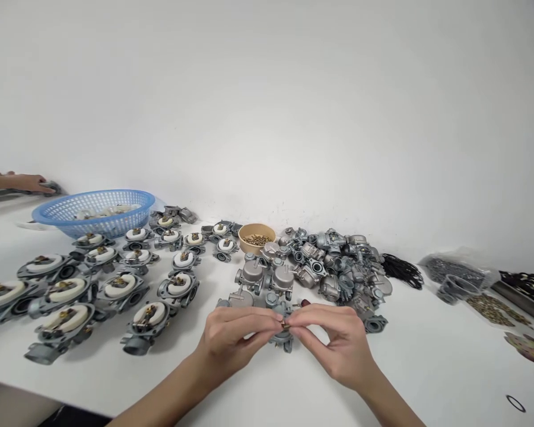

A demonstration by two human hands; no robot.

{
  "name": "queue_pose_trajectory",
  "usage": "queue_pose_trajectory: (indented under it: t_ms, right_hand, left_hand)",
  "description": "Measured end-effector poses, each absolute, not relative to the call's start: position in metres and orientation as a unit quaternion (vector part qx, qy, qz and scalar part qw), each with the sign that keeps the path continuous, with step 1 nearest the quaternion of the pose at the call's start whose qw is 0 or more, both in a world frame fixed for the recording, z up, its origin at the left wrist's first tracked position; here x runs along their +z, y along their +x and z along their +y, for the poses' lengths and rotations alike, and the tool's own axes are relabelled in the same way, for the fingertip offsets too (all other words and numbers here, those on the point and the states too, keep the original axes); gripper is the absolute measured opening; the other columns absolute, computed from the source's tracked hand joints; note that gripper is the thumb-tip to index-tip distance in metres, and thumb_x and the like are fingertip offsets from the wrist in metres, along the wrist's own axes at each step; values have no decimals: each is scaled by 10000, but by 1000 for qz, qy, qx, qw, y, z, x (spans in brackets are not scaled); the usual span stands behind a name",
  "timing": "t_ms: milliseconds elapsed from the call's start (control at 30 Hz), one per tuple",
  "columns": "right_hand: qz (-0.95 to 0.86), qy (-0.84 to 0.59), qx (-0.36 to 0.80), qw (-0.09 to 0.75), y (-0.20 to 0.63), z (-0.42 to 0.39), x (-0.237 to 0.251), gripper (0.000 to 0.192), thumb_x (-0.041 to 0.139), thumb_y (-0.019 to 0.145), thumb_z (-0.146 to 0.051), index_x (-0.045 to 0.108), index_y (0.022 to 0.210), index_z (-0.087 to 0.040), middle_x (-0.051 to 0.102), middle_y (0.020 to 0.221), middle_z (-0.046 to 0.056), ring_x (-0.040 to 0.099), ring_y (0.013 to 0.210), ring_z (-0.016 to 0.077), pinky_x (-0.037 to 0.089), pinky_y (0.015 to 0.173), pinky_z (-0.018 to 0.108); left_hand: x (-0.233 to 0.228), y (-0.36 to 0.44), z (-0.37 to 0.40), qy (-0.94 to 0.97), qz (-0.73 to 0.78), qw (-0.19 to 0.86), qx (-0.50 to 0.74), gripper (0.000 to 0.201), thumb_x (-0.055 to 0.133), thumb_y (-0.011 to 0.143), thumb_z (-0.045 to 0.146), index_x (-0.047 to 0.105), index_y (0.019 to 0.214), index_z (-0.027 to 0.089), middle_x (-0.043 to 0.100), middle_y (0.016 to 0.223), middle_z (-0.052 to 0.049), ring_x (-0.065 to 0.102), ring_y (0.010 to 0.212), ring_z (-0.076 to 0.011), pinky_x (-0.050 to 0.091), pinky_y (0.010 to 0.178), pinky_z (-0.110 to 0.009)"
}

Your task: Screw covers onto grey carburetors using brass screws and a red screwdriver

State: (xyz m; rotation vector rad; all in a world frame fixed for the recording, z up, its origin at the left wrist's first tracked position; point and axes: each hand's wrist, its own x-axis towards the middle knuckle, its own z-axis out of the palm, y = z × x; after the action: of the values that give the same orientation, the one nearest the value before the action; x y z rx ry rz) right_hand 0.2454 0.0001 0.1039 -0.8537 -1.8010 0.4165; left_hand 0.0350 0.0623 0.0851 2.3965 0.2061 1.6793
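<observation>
My left hand (242, 333) and my right hand (333, 338) meet at the front middle of the table. Both are closed, thumb against fingers, pinching a small brass fitting (285, 325) between the fingertips. Its exact shape is too small to make out. Right below the fingertips stands a grey metal carburetor (283, 343), partly covered by the hands. A small dark red piece (305, 303) shows just behind my right fingers. Behind the hands stand more closed carburetors (252, 271), and to their right lies a heap of carburetors (338, 261).
Left are several open carburetor bodies (151, 317) with white floats and a blue basket (93, 222). A bowl (257, 228) holds small brass parts. Right lie black rings (403, 270), a plastic bag (458, 270), a clear cup (456, 287) and a loose ring (515, 403). Another person's hand (33, 183) is far left.
</observation>
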Motion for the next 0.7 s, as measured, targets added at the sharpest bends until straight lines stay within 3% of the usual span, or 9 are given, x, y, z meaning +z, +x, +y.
queue_pose_trajectory:
  t_ms: [200,400,600,700]
  right_hand:
    - [-732,-359,218,536,249,3,100,175,728,920,-162,832,984,-288,822,838,34,773,725,209,627,662,313]
    - [-740,-342,230,532,247,3,101,244,743,907,-122,841,1025,-312,830,867,15,789,758,197,640,685,292]
    - [-724,-390,86,562,269,11,106,244,684,939,-138,851,1007,-302,838,921,31,801,786,219,677,708,331]
    - [-726,-450,27,520,282,19,104,199,678,947,-195,852,957,-291,837,939,38,804,842,240,681,768,356]
  left_hand:
    - [81,37,64,805,83,137,571,163,751,894,62,772,977,200,847,852,-33,825,749,-168,671,705,-169]
    - [79,36,62,809,98,145,561,163,768,884,67,761,973,204,843,845,-25,809,691,-156,656,644,-156]
    - [68,27,44,808,129,156,553,442,503,968,-20,728,1257,227,802,904,-62,764,726,-140,644,572,-175]
    - [60,25,36,797,169,160,558,376,517,975,15,752,1159,245,811,920,-56,785,753,-160,648,561,-179]
